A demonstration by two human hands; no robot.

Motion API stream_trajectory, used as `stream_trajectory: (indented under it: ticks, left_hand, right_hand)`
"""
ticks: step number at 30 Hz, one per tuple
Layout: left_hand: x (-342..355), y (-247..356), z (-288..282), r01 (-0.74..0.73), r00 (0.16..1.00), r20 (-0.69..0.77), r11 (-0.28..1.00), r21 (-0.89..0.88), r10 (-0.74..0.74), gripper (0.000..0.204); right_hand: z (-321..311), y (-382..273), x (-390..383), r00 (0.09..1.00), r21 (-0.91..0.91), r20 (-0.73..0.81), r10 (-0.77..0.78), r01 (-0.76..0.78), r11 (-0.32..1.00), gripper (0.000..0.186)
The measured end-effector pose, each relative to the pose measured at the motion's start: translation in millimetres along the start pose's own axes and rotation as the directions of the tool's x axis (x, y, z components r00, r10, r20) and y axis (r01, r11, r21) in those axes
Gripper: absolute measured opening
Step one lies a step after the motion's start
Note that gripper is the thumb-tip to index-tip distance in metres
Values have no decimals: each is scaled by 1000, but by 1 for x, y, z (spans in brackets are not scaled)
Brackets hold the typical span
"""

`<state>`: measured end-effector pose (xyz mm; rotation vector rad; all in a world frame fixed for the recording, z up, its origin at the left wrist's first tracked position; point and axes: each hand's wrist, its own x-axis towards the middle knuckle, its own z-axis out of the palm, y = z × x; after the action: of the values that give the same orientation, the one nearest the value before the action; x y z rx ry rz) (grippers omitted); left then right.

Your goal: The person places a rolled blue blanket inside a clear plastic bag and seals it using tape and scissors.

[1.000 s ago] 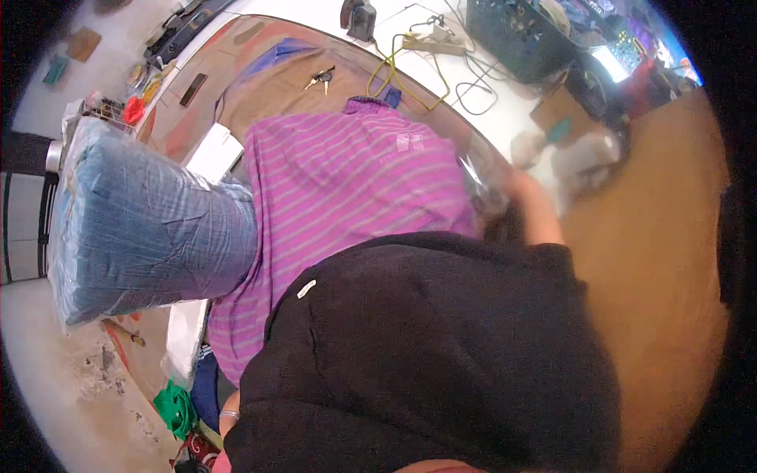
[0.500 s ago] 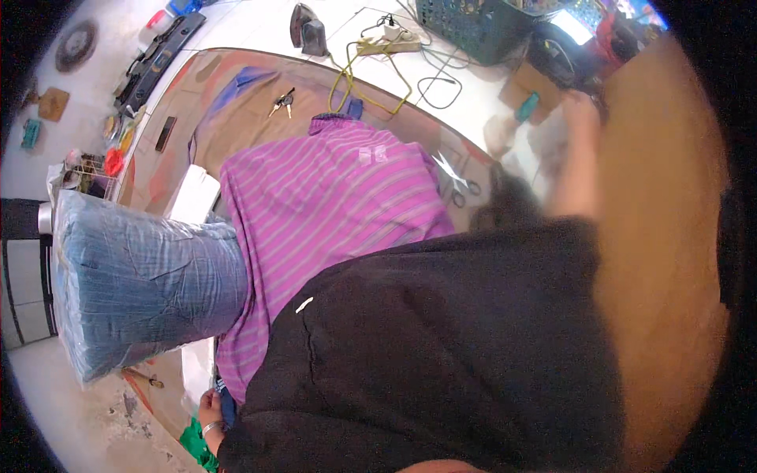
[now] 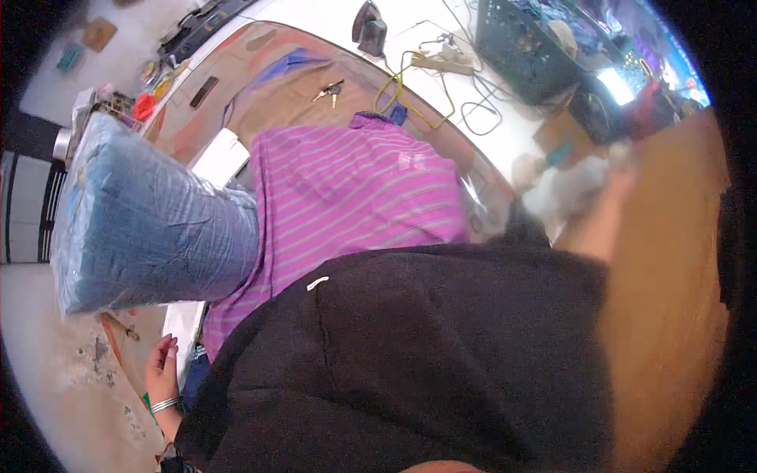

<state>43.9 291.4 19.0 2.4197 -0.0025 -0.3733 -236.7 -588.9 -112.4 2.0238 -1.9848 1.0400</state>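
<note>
A purple striped shirt (image 3: 355, 189) is spread before me on a covered table, under the edge of my black garment (image 3: 426, 331). At the lower left my left hand (image 3: 162, 377), with a silvery bracelet, is raised beside a white strip and dark blue cloth (image 3: 195, 370). Its fingers are stretched out and nothing shows in them. On the right side my right hand (image 3: 619, 183) is smeared by motion, its fingers unreadable. Next to it is a blurred whitish, see-through thing (image 3: 572, 188), perhaps plastic; whether I grip it is unclear. Blurred scissors (image 3: 481, 217) lie beside the shirt.
A plastic-wrapped bundle of blue denim (image 3: 158, 221) stands at left. Keys (image 3: 330, 92) and a dark phone-like bar (image 3: 203, 92) lie beyond the shirt. Farther back are an iron (image 3: 369, 33), yellow cord and power strip (image 3: 445, 63), green basket (image 3: 520, 59) and brown cardboard (image 3: 564, 134).
My left hand has lifted away from the dark blue cloth and its fingers have straightened. My right hand has drawn back from near the cardboard, toward me. The whole view has shifted.
</note>
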Motion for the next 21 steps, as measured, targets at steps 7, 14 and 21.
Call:
stream_trajectory:
  ticks: [7, 14, 21]
  left_hand:
    - [-15, 83, -1, -405, 905, 81, 905, -132, 417, 32]
    - [-15, 166, 50, -759, 615, 112, 625, -181, 780, 44]
    - [-22, 106, 94, -629, 739, -183, 565, -535, 649, 34]
  right_hand:
    - [-160, -204, -124, 899, 940, 291, -328, -205, 273, 25]
    - [-256, -320, -333, 214, 905, 15, -977, -419, -78, 17]
    - [-289, -343, -410, -160, 872, -187, -969, -481, -89, 33]
